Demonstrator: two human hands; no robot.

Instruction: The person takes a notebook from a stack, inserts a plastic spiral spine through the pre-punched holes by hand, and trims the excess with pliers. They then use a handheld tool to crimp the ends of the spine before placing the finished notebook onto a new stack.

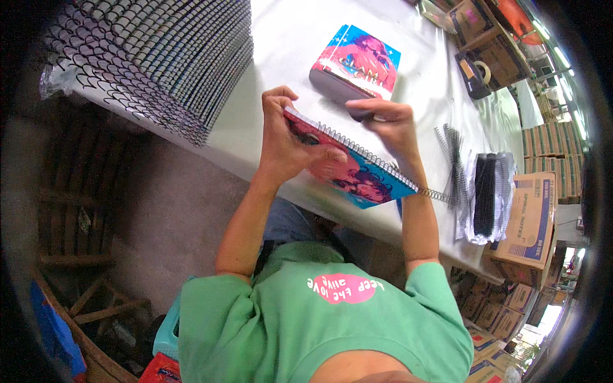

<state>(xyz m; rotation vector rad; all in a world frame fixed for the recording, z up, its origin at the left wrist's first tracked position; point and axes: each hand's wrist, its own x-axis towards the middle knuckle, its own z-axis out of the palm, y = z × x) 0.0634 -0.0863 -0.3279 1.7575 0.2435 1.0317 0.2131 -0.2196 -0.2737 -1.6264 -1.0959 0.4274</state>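
My left hand (pixel 287 140) grips a notebook (pixel 357 175) with a pink and blue illustrated cover, its thumb lying across the cover. The notebook is tilted, with its bound edge up. A dark spiral coil (pixel 357 148) runs along that edge, and its tail sticks out past the notebook's right end. Above the bound edge is my right hand (pixel 386 121), slightly blurred. Its fingers are drawn together over something dark that I cannot make out. Just beyond the hands, a stack of matching notebooks (pixel 357 60) lies on the white-covered table (pixel 281 57).
Many black spiral coils (pixel 172 57) are piled at the table's left. Loose coils (pixel 454 150) and a wrapped bundle of coils (pixel 485 195) lie at the right, beside a cardboard box (pixel 527 220). A tape roll (pixel 483 73) is farther back. A wooden chair (pixel 96 306) stands lower left.
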